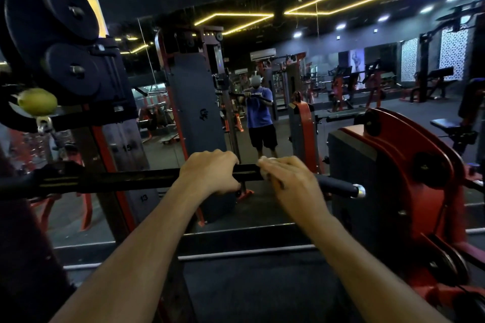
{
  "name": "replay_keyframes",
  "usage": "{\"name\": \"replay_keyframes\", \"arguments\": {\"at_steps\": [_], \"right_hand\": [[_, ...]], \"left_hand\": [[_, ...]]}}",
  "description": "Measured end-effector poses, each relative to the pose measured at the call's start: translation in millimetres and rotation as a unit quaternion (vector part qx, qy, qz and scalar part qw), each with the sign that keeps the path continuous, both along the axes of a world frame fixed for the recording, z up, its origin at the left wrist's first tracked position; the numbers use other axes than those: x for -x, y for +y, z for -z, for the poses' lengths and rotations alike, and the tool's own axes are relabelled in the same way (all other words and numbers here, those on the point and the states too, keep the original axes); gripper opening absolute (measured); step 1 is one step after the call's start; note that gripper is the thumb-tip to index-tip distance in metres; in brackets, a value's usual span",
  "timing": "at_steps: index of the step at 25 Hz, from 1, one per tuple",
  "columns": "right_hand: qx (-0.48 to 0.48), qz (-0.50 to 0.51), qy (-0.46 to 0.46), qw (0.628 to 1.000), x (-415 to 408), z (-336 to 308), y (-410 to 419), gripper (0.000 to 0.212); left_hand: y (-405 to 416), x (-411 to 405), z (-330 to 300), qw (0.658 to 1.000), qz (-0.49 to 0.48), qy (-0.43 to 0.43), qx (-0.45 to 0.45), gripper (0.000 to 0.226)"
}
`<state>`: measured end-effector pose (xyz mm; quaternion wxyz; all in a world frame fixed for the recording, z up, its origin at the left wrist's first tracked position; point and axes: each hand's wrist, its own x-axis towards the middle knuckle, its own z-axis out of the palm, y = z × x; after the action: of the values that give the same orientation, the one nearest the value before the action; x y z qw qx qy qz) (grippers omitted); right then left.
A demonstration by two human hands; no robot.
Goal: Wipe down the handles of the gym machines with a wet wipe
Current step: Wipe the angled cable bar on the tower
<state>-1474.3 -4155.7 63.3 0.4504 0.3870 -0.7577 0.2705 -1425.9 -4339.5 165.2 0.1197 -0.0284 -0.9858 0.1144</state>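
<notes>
Both hands grip the bar [131, 178]: left hand [210, 170] bare, right hand [286, 178] hiding most of a white wipe [263, 161]

Both forearms bare, extended fwd and converging toward centre. L hand [210, 172] palm down, knuckles up, fingers curled over in an overhand grip, thumb tucked beneath. R hand [286, 178] just beside it, not quite touching, also palm down, fingers curled, wrist angled slightly inward. R fingertips blurred; exact finger spacing unclear.
</notes>
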Motion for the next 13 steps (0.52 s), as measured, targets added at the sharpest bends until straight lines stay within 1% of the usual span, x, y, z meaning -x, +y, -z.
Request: {"name": "replay_keyframes", "arguments": {"at_steps": [1,3,5,6,9,13], "right_hand": [[-0.007,-0.008,0.014,1.0,-2.6,0.9,-14.1,0.043],[-0.015,-0.015,0.013,1.0,-7.1,6.3,-27.1,0.048],[-0.044,0.018,0.047,0.998,-7.9,8.9,-15.0,0.055],[-0.051,0.037,0.054,0.997,-2.6,8.2,-2.2,0.056],[-0.017,0.066,0.052,0.996,4.7,1.2,35.6,0.046],[0.019,0.059,0.005,0.998,1.4,7.0,66.2,0.039]], "left_hand": [[0.4,-0.4,-2.3,1.0,-0.003,-0.002,-0.003,0.015],[0.3,-1.5,-6.9,1.0,-0.01,0.005,-0.009,0.013],[-1.7,-2.8,-12.4,1.0,-0.01,0.015,-0.011,0.012],[-3.5,-3.8,-14.9,1.0,-0.009,0.017,-0.013,0.014],[-10.0,-6.0,-20.6,0.999,0.0,0.012,-0.029,0.018],[-18.8,-7.3,-23.1,0.999,0.01,0.014,-0.032,0.016]]}}
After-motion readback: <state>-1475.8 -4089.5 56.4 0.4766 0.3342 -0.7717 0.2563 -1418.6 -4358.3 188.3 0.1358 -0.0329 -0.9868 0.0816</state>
